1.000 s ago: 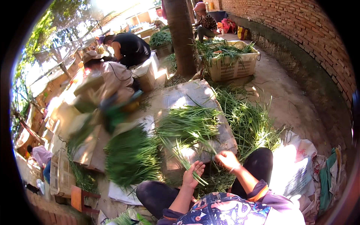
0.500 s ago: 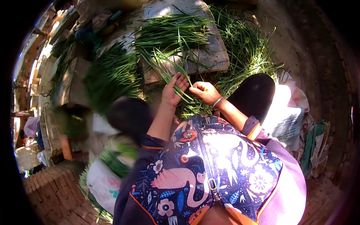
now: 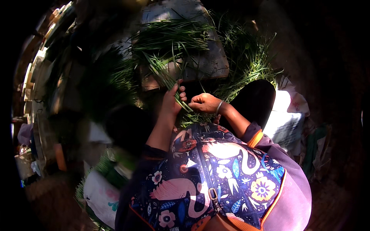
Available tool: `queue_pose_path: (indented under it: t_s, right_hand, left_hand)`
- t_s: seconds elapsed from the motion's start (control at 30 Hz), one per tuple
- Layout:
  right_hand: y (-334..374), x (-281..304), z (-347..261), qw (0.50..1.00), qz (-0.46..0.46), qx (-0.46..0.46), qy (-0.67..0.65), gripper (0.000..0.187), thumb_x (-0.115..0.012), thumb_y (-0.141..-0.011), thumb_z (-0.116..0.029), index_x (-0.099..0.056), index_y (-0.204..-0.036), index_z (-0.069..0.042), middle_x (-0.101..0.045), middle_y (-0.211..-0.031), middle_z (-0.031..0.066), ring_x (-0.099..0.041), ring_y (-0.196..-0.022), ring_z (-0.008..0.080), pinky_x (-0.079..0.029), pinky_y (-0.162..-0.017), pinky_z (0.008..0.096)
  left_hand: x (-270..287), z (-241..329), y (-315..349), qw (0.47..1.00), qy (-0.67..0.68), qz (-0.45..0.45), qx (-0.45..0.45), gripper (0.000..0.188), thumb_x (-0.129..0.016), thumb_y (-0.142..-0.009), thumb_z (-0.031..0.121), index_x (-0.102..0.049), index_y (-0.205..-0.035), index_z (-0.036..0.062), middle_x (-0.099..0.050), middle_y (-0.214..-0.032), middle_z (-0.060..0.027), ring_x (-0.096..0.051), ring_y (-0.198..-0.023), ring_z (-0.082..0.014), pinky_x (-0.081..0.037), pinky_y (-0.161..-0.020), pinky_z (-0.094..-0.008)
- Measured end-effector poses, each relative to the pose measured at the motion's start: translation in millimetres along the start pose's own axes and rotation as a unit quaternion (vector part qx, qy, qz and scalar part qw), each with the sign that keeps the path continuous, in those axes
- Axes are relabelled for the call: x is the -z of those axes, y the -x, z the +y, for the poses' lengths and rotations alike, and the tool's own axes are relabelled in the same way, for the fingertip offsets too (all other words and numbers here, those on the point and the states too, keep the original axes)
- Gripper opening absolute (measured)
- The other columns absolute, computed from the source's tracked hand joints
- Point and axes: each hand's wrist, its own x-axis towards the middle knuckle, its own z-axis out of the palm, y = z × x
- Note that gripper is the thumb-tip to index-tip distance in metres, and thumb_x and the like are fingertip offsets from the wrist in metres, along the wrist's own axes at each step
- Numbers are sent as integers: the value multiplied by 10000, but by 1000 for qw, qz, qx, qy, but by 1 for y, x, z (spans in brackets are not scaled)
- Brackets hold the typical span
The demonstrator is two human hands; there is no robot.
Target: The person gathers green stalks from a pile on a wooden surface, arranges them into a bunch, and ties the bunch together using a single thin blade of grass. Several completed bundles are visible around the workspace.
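Observation:
My left hand (image 3: 173, 99) is closed around a small bunch of chives (image 3: 160, 72). Their pale stem ends stick out below the fingers toward me, and the green leaves reach away over a board. Close to those stem ends, on the right, my right hand (image 3: 207, 103) is pinched; whatever may be between its fingertips is too small to make out. A larger heap of chives (image 3: 173, 36) lies crosswise on the pale, worn board (image 3: 219, 63) in front of me.
Loose chives (image 3: 250, 63) are piled right of the board, and another dark heap (image 3: 123, 75) lies to its left. My knees flank my hands. White sacks (image 3: 285, 129) lie at the right; a white cloth-like wrapping (image 3: 100, 192) covers greens at the lower left.
My left fingers have curled closed around the bunch. My right hand has drawn slightly back toward me, and the long stalk at its fingertips is no longer there. The picture is darker.

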Motion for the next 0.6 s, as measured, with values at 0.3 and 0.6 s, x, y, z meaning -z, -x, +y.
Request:
queue_pose_path:
  t_s: [0.3, 0.6]
  right_hand:
    - [-63, 48, 31, 869, 414, -58, 264, 608, -740, -715, -422, -552, -1158, -51, -618, -1045, 205, -609, -982, 359, -492, -842, 435]
    - [-9, 47, 20, 904, -139, -30, 403, 364, -709, -719, -262, -618, -1018, -76, -646, -944, 166, -625, -833, 391, -511, -719, 452]
  left_hand:
    - [1, 9, -1, 996, 35, 41, -69, 341, -585, -936, 357, -543, -1122, 75, -405, -640, 26, -322, -469, -77, -253, -437, -226]
    - [-20, 27, 20, 991, 23, 29, -132, 233, -518, -971, 248, -544, -1132, 83, -315, -586, 59, -281, -447, -62, -228, -411, -224]
